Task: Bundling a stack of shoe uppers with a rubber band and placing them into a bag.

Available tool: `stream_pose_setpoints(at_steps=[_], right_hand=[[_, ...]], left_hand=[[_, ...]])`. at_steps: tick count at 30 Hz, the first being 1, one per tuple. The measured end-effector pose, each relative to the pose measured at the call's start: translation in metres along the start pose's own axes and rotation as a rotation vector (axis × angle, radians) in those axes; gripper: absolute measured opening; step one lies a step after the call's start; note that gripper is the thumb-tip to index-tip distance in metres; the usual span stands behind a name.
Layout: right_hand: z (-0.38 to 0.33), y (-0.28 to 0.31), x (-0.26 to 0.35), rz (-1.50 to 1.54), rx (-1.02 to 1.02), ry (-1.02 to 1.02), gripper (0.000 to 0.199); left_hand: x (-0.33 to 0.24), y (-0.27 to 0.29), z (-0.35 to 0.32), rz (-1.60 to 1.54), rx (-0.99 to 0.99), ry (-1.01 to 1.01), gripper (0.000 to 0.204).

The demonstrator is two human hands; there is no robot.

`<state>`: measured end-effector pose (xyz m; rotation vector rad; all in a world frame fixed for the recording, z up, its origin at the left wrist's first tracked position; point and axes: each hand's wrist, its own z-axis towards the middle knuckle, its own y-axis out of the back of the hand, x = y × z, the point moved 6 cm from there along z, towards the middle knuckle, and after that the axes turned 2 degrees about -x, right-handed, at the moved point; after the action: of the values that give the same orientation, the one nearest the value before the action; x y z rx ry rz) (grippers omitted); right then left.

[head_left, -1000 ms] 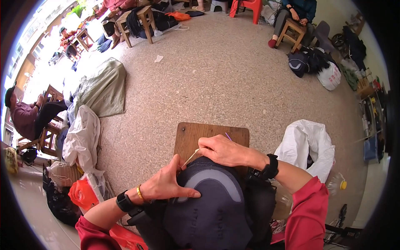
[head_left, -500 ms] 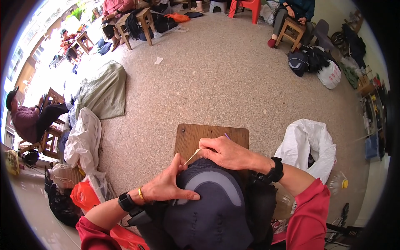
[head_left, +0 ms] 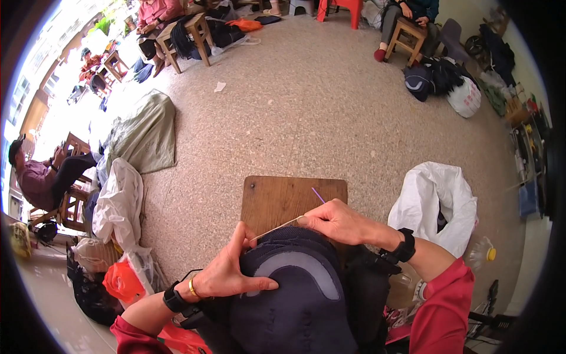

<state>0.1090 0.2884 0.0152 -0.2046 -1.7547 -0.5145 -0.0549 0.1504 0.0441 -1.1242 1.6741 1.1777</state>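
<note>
A dark navy shoe upper with a grey curved patch (head_left: 295, 289) lies in my lap, in front of a small wooden board (head_left: 283, 197). My left hand (head_left: 233, 268) presses flat on its left side, thumb raised toward a thin pale thread (head_left: 274, 228). My right hand (head_left: 336, 221) pinches that thread at its right end, pulled taut over the top edge of the upper. A short purple strand (head_left: 318, 195) sticks up beside the right fingers.
A white plastic bag (head_left: 436, 203) sits to my right, with a plastic bottle (head_left: 480, 255) near it. White and orange bags (head_left: 118, 236) lie at my left, with a grey sack (head_left: 144, 135) behind them. People sit on wooden stools around the speckled floor (head_left: 318, 100).
My right hand has drawn the thread a little further right and the line is tighter. The left hand stays pressed on the upper.
</note>
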Motion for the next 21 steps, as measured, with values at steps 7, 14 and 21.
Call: stream_pose_setpoints(at_steps=[7,14,21], right_hand=[[-0.015,0.006,0.04,-0.19,-0.16,0.132,0.043],[-0.026,-0.005,0.061,-0.469,-0.179,0.343,0.047],[-0.039,-0.012,0.074,-0.59,-0.235,0.483,0.041]], left_hand=[[0.002,-0.001,0.003,0.005,-0.03,0.059,0.073],[0.003,-0.002,0.001,0.028,-0.075,0.079,0.07],[0.005,-0.004,-0.002,0.015,-0.108,0.087,0.067]])
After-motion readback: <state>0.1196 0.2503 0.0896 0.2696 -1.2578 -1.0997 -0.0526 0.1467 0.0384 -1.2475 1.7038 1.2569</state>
